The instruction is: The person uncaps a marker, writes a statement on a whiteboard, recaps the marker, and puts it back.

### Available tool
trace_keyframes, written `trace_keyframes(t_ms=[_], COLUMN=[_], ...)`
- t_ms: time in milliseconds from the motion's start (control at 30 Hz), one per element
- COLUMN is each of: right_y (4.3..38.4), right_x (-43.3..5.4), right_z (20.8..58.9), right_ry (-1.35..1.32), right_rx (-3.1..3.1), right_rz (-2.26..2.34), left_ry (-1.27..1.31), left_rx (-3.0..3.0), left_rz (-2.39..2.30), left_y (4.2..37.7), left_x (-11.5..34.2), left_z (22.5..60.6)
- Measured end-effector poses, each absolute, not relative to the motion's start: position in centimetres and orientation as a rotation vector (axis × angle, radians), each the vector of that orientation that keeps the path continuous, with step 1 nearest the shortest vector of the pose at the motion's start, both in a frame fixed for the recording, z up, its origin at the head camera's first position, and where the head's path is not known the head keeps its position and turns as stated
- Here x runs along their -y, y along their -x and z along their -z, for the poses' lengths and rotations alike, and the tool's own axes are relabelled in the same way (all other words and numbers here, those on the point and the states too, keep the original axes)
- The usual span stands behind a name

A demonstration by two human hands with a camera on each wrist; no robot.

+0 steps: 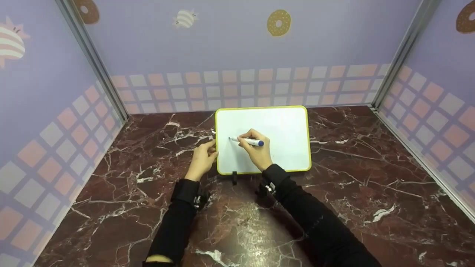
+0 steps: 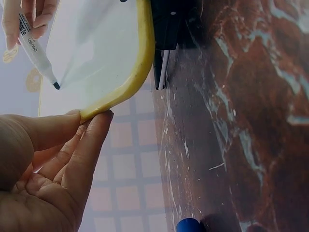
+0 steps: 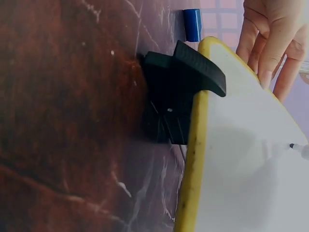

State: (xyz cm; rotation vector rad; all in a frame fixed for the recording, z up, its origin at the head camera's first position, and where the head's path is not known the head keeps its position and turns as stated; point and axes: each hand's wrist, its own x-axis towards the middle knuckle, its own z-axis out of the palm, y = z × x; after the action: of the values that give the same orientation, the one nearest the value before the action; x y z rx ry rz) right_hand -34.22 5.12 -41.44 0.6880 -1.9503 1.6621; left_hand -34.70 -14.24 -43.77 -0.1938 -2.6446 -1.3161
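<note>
Marker [image 1: 252, 142] sits pinched in the right hand [image 1: 261, 152] before the whiteboard [image 1: 284, 129], whose left edge the left hand [image 1: 202, 158] pinches.

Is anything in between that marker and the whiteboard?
Nothing visible is. The right hand holds the marker, tip toward the board; whether they touch is hard to tell. The left hand pinches the board's edge, away from the tip, and the stand sits below.

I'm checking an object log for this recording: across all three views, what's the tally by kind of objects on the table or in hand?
Yellow-framed whiteboard: 1
Blue-tipped marker: 1
Blue cap: 1
Black board stand: 1
Total: 4
</note>
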Motion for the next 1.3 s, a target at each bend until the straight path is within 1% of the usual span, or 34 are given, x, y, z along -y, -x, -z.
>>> trace_keyframes(t_ms=[300, 500, 700, 900, 1100, 1300], right_y=[33.2, 32.7, 32.8, 33.0, 33.0, 33.1], right_x=[-5.4, -5.4, -5.5, -5.4, -5.8, -6.5], right_z=[42.1, 42.2, 42.3, 42.3, 42.2, 42.2], right_ry=[-0.751, -0.746, -0.674, -0.702, -0.675, -0.659], right_rx=[1.987, 2.001, 1.954, 1.958, 1.965, 1.938], right_rz=[-1.709, -1.730, -1.756, -1.709, -1.653, -1.689], left_ry=[0.183, 0.171, 0.182, 0.182, 0.181, 0.182], left_rx=[2.657, 2.651, 2.648, 2.657, 2.650, 2.646], left_rz=[1.330, 1.333, 1.358, 1.361, 1.358, 1.368], left_y=[34.5, 34.6, 34.5, 34.5, 34.5, 34.6], left_x=[14.2, 14.3, 14.4, 14.2, 14.2, 14.2], left_z=[43.6, 43.6, 43.7, 43.6, 43.7, 43.7])
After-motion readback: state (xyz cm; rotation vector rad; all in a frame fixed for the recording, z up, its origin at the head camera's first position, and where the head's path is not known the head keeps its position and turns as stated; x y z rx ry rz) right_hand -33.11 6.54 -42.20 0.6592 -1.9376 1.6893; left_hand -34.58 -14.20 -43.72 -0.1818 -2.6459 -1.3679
